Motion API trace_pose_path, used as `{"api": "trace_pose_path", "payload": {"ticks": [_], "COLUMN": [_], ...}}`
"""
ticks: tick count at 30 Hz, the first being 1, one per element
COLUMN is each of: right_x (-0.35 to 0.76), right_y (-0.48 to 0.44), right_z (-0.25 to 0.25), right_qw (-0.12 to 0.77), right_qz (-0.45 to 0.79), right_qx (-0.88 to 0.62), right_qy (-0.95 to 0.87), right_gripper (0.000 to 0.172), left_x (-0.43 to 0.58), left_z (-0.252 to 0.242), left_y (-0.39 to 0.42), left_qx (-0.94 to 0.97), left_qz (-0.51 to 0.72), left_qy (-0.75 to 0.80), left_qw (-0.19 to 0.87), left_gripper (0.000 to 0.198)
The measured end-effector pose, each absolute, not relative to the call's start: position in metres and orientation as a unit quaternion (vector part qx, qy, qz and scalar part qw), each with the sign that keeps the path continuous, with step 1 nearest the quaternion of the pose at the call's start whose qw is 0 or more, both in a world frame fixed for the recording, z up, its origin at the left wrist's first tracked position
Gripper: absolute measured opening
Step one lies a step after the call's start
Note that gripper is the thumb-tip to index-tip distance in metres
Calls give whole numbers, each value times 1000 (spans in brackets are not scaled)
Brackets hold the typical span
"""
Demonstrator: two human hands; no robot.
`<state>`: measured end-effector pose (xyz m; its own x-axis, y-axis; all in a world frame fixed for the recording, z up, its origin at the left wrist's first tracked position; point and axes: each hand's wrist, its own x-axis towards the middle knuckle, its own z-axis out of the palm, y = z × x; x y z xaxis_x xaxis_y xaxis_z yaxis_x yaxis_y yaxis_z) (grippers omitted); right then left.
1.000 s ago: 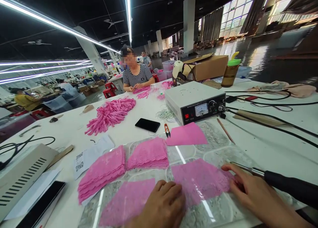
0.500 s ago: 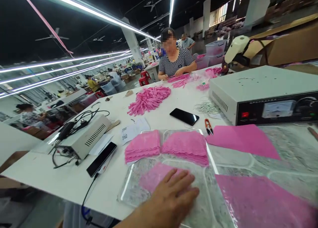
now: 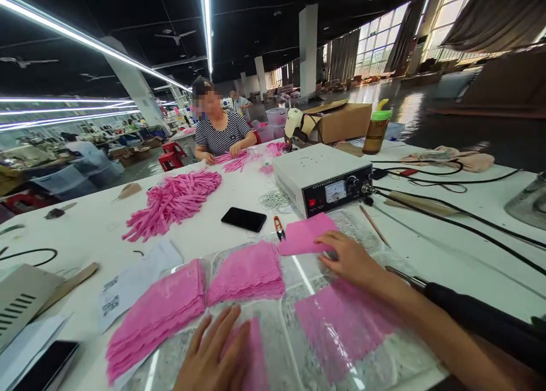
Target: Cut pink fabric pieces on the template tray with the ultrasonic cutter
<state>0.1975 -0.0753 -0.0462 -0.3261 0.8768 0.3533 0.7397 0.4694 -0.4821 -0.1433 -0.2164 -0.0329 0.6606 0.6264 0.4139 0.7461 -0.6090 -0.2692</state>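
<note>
My left hand (image 3: 213,351) lies flat with fingers spread over a pink fabric piece (image 3: 256,357) on a clear, marbled plastic sheet (image 3: 277,328). Just beyond it stand two stacks of pink fabric pieces, a left stack (image 3: 162,311) and a right stack (image 3: 249,271). My right hand (image 3: 345,257) has its fingers closed at the near right edge of a flat pink fabric sheet (image 3: 301,234). Under my right forearm lies another pink piece (image 3: 341,328). Orange thread snips (image 3: 278,227) rest beside the sheet.
A black phone (image 3: 243,219), a heap of pink strips (image 3: 174,200) and a grey meter box (image 3: 324,175) occupy the table. A black-handled tool (image 3: 464,311) with a metal tip lies right of my forearm. Opposite, a person in a striped top (image 3: 224,132) handles pink strips.
The view has turned to the right. My right hand has come into clear view and reached the far pink sheet. My left hand stays flat on its fabric piece.
</note>
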Motion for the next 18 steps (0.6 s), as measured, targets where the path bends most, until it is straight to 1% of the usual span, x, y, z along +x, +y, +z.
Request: {"api": "trace_pose_path", "payload": {"ticks": [2,4,6,9,13,16,18], "right_x": [192,191,193,196,199,200,199], "right_y": [-69,-63,-57,-52,-50,-50,-51], "right_z": [-52,-58,-64,-71,-75,-72,-70], "right_qw": [278,269,266,268,280,290,294], "right_qz": [127,133,137,142,159,178,188], "right_qx": [-504,-507,-509,-511,-510,-502,-498], "right_qy": [-808,-808,-807,-804,-798,-795,-794], "right_gripper": [22,22,21,20,18,18,19], "left_x": [-114,-83,-58,-39,-34,-36,-38], "left_z": [-7,8,11,2,-11,-12,-12], "left_y": [-182,-143,-107,-70,-53,-50,-49], "left_qx": [-886,-886,-890,-892,-892,-891,-891], "left_qz": [-145,-99,-80,-56,-33,-31,-35], "left_qy": [-425,-452,-448,-446,-447,-448,-445], "left_qw": [114,12,-11,-37,-61,-71,-79], "left_gripper": [30,23,23,20,1,11,13]}}
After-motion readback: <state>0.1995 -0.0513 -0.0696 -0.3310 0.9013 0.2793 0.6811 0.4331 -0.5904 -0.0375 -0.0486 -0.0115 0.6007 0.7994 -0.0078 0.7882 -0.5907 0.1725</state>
